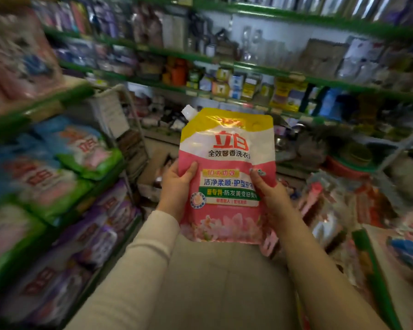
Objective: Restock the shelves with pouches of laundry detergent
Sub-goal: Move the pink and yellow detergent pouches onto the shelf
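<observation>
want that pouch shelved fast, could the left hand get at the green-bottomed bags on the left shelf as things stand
Probably not right now. The left hand is gripping the pink pouch together with the right hand, so it is occupied. The path itself looks open: nothing stands between it and the green-bottomed bags on the left shelf.

pouch (227, 172) | pink, yellow top, white corner spout | upright, front facing camera

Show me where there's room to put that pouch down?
Little room. The left shelves are packed with pouches. The only bare patch is the floor between the person's arms. The right side is cluttered. Both hands hold the pouch.
</observation>
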Motion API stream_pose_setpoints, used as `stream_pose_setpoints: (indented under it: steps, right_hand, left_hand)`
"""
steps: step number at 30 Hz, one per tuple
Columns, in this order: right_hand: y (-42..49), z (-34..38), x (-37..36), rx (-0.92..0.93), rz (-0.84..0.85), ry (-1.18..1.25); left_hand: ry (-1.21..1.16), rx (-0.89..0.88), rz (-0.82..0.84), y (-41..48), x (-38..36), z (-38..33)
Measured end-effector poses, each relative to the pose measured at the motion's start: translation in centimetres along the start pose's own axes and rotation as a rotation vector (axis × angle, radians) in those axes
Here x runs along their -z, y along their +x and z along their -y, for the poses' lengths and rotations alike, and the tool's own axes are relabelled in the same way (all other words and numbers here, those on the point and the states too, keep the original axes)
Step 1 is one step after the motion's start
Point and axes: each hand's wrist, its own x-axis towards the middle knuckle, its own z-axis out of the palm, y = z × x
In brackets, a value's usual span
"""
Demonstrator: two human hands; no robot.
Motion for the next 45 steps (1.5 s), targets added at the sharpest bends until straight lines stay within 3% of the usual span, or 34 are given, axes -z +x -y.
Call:
stream_pose_setpoints:
  steps: [15,25,33,45]
  right_hand:
    - [2.2,-0.9,-23.3,-0.040,0.529,-0.182]
    - [-2.4,-1.6,-38.2,0.018,0.886,-0.249]
    - [-4.8,-1.9,-48.1,0.021,1.006,-0.321]
    - [-1.9,1.5,-63.7,-0.015,1.071,-0.267]
  left_hand:
    - [-0.012,-0.295,-0.594,-2.4,17.5,-8.9]
    - [-0.003,-0.455,-0.918,-8.1,26.6,-15.3]
    - [-0.009,-0.500,-0.963,-8.5,34.4,-20.4]
    - [-0.046,-0.557,-1.046,-1.7,42.5,-30.9]
